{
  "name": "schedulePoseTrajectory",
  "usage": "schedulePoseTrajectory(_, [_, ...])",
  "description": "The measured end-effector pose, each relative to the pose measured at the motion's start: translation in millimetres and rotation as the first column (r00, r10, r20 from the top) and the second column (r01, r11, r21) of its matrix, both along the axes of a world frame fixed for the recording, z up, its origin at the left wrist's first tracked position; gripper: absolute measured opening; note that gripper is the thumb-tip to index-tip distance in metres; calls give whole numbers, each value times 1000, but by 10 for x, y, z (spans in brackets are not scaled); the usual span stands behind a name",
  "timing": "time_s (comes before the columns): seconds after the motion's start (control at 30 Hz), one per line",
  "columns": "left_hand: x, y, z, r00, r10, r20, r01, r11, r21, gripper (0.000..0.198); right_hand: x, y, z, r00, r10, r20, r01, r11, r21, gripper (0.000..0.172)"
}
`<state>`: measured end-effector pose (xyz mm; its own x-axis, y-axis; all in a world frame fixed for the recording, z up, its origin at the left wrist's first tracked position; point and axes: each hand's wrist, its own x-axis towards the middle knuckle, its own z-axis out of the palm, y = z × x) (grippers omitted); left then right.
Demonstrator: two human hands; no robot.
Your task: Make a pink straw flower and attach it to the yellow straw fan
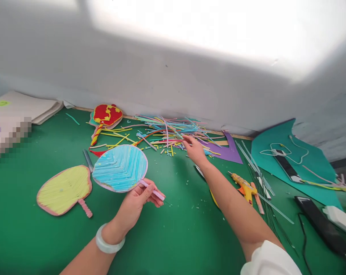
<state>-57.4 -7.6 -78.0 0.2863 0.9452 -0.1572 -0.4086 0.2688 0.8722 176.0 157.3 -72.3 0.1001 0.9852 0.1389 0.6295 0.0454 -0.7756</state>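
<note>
My left hand is closed around the pink wrapped handle of a round hand fan, its face covered in blue pipe cleaners with a pale pink rim. A thin wire end sticks out below the handle. My right hand reaches into a heap of coloured pipe cleaners, its fingertips pinched at a pale pipe cleaner. Left of the blue fan, a yellow fan with a pink rim and handle lies on the green table. Farther back lies a red fan with yellow decoration.
Under my right forearm, scissors are partly hidden. A yellow glue gun, clear glue sticks and dark wires lie to the right, near a teal sheet with cables. Purple sheet sits behind; papers lie left, beside the wall.
</note>
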Motion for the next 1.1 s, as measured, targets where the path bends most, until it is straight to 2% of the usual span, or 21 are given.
schedulePoseTrajectory(0.13, [3,19,2,999,41,16,-41,999,-17,38,477,388,-66,937,-260,233,274,961,-32,23])
schedulePoseTrajectory(0.23, [3,15,-4,999,40,21,-39,999,-31,38,727,512,-134,861,-352,366,404,912,-74,33])
schedulePoseTrajectory(0.4, [2,2,0,1000,14,27,-13,999,-45,39,835,582,-220,831,-318,456,420,897,-140,34])
schedulePoseTrajectory(0.5, [2,0,13,1000,13,23,-12,999,-45,39,844,564,-150,855,-288,432,383,911,-151,34])
schedulePoseTrajectory(0.57, [3,-2,19,1000,19,20,-18,999,-48,39,857,530,-22,882,-273,384,347,928,-136,29])
schedulePoseTrajectory(0.67, [4,-9,27,1000,17,19,-16,999,-50,40,882,461,299,935,-235,266,266,960,-86,24])
schedulePoseTrajectory(0.73, [2,-15,33,1000,11,22,-11,999,-40,40,893,395,586,970,-185,160,196,979,-57,29])
schedulePoseTrajectory(0.83, [-1,-21,43,1000,11,28,-11,1000,-18,39,898,210,1066,994,-107,-9,107,994,0,21])
schedulePoseTrajectory(0.9, [-3,-23,45,999,15,33,-14,1000,-9,39,882,7,1351,991,-44,-124,51,997,55,17])
schedulePoseTrajectory(0.93, [-2,-23,44,999,16,35,-16,1000,-7,40,865,-115,1460,960,42,-276,-13,994,108,17])
schedulePoseTrajectory(1.0, [0,-24,37,999,16,40,-16,1000,-6,40,811,-373,1581,898,182,-400,-119,977,178,27])
schedulePoseTrajectory(1.1, [5,-28,22,999,5,47,-5,1000,-5,41,677,-723,1517,898,194,-396,-88,959,270,34])
